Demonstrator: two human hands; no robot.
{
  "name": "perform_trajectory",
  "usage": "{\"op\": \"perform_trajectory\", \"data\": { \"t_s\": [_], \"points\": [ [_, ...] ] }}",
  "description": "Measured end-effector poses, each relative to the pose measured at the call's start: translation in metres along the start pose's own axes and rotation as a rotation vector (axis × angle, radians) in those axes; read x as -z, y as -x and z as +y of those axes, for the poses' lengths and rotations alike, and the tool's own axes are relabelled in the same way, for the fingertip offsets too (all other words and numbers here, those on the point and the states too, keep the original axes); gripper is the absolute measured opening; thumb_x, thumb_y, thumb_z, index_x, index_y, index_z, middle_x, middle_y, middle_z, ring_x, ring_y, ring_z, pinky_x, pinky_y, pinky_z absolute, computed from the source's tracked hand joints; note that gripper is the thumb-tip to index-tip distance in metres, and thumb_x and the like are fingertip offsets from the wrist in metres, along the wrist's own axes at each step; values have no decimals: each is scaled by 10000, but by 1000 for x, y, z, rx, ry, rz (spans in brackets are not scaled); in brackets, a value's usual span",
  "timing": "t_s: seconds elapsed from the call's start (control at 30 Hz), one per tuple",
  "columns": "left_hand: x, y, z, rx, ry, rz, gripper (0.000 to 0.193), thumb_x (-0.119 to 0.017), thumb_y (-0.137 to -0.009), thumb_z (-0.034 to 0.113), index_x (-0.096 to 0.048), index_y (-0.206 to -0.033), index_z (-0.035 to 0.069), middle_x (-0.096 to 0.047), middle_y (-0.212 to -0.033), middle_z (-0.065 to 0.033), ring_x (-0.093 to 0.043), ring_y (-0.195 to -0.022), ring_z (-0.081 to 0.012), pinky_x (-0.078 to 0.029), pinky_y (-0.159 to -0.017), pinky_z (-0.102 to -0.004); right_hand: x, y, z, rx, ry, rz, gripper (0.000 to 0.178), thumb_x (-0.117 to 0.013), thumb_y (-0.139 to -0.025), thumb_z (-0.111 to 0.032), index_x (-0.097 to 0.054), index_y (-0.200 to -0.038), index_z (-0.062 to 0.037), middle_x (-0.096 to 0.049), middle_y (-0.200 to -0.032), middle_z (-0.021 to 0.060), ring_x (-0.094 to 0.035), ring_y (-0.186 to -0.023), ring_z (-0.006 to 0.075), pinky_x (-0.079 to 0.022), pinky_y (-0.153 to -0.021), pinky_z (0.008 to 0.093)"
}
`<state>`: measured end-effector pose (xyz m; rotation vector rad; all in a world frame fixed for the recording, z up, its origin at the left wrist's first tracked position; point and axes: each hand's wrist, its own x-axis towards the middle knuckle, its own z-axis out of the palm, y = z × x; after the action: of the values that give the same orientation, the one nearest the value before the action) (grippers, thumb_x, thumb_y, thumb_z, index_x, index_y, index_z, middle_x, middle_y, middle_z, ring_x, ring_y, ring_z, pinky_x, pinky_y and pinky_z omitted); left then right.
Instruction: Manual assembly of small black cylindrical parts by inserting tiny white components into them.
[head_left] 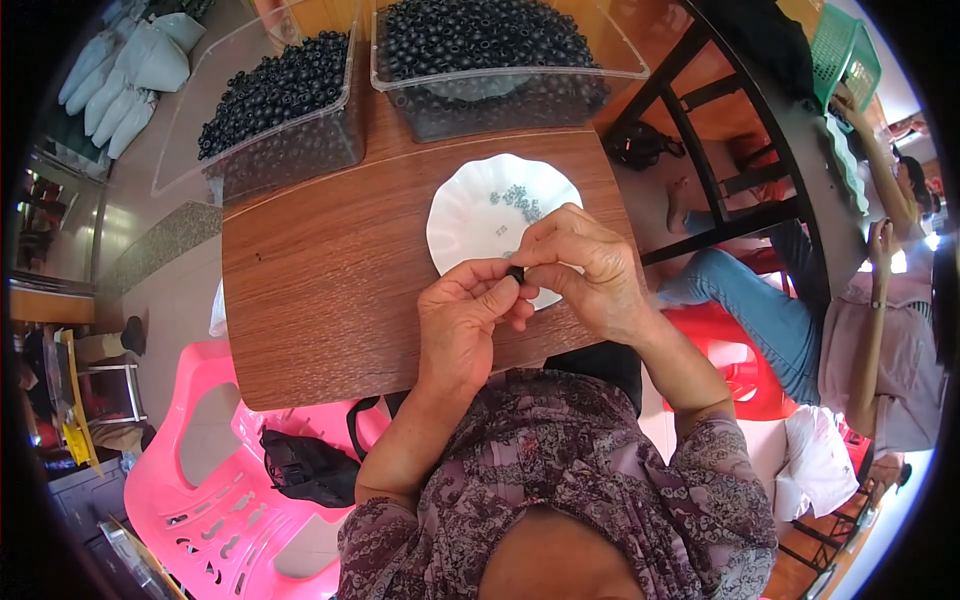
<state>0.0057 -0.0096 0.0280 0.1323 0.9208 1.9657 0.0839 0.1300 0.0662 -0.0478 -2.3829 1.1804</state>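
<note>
One small black rounded piece (516,273), seemingly unfinished, is grasped by the fingertips of the left hand (462,318) and right hand (592,275), over the six-o'clock side of one white scalloped dish (458,220). Tiny grey bits (520,202) there, too many for me to count, look left to use. Two clear plastic tubs (440,125), at ten and twelve, hold countless black beads (480,40), done or not I can't tell.

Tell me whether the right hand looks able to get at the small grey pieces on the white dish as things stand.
Probably yes: the right hand is close to the small grey pieces on the white dish, and nothing seems to lie between. It is busy at the black bead, though.
</note>
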Motion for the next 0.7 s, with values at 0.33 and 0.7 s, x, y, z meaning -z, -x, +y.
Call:
{"op": "perform_trajectory", "data": {
  "t_s": [0.33,0.7],
  "points": [
    [-8,-3,-4,2,11,95,156,-598,-816,10,-597,-947,-73,-637,-856,-112,-597,-789,-158,-463,-727,-245,-19,11,6,87,142,150,373,-698,-559,93,-596,-900,-17,-600,-901,90,-548,-769,215,-448,-652,302],
    [-10,1,-8,-26,18,144,128,-613,-791,-1,-616,-900,-68,-636,-858,-82,-588,-777,-134,-458,-756,-240,-26,13,19,254,97,258,379,-667,-504,101,-576,-859,5,-607,-855,124,-554,-714,243,-452,-599,308]
  ]
}}
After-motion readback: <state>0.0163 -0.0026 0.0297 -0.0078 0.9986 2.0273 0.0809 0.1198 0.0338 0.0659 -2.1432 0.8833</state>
